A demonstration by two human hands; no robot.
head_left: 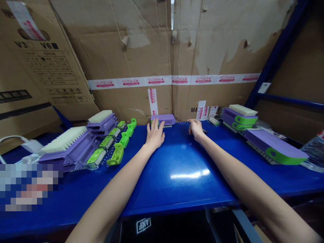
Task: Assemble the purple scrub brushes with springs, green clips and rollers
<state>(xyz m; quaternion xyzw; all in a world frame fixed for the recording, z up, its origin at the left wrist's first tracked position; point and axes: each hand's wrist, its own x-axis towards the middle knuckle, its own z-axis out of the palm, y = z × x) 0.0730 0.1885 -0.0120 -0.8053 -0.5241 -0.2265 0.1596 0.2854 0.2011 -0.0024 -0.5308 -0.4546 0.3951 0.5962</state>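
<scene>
My left hand [155, 134] has its fingers spread, and the fingertips reach a purple brush head [167, 118] with pale bristles underneath, at the back of the blue table [177, 168]. Whether they press on it I cannot tell. To the right, my right hand [196, 129] is closed, thumb and fingers drawn together; anything inside is hidden or too small to name. A short dark item [205, 131] shows just beside this hand. Between the hands, along the back edge, runs a scatter of small shiny pieces [182, 123].
On the left stand stacked purple brush parts with white bristles [66, 139], beside several green brackets [116, 154] and clear-and-green blocks [106, 142]. Purple-and-green brushes [275, 146] lie at right, near a small white cylinder [214, 120]. Cardboard [131, 60] walls the back.
</scene>
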